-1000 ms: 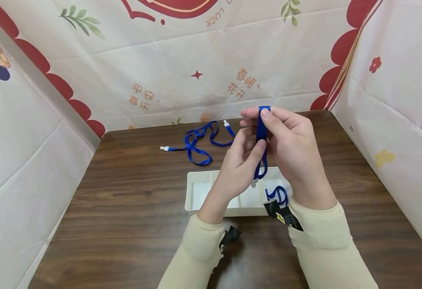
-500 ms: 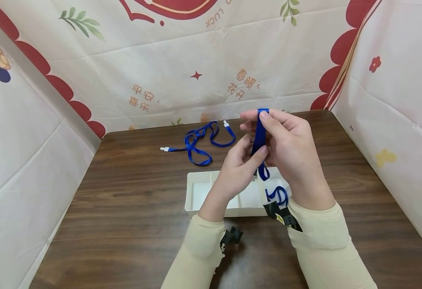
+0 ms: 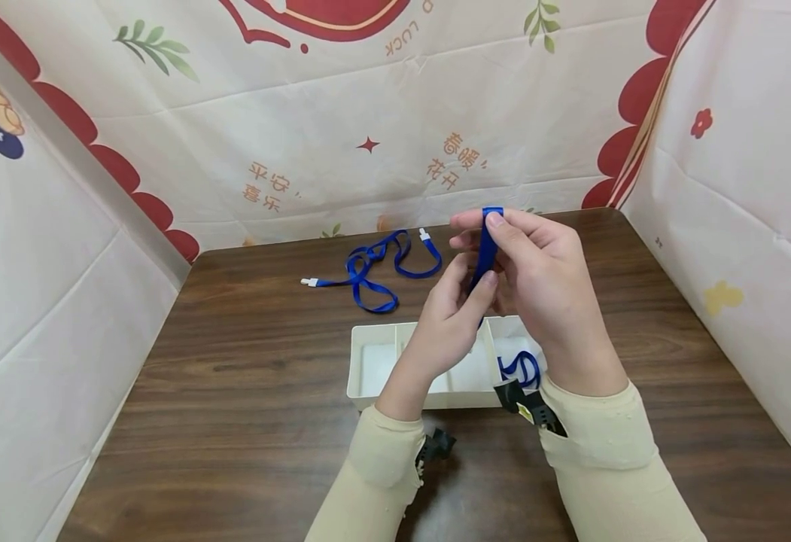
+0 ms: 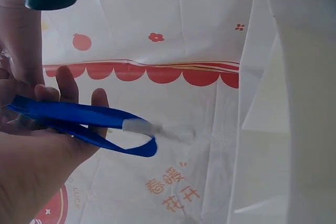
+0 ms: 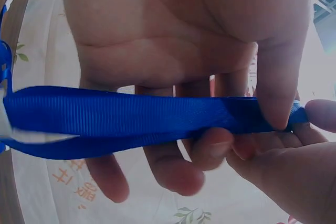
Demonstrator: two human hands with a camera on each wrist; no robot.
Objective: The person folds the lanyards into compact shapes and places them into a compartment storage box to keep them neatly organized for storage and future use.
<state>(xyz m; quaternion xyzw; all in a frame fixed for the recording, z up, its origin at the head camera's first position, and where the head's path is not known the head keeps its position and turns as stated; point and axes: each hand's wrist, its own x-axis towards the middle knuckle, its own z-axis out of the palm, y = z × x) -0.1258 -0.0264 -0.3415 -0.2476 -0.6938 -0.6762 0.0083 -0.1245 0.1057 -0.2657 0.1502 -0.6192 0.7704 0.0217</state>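
Both hands hold a folded blue lanyard (image 3: 488, 248) in the air above the tray. At its upper fold, the thumb and fingers of my right hand (image 3: 551, 271) pinch the strap. Lower down, my left hand (image 3: 445, 324) pinches the layers with its thumb. In the left wrist view, the lanyard (image 4: 79, 114) ends in a loop beside a blurred white clip (image 4: 157, 128). Flat layers of the strap (image 5: 131, 114) run across the right fingers in the right wrist view. The lanyard's lower end is mostly hidden behind the left hand in the head view.
A cream divided tray (image 3: 422, 401) stands below the hands. A coiled blue lanyard (image 3: 527, 366) lies in its right compartment. Farther back, another blue lanyard (image 3: 353, 280) with white clips lies loosely on the wooden table (image 3: 246, 421). Printed cloth (image 3: 368, 98) hangs behind and at both sides.
Both hands have sunk slightly with the lanyard. Its lower loop, visible below the left thumb before, is now mostly behind the left hand in the head view.
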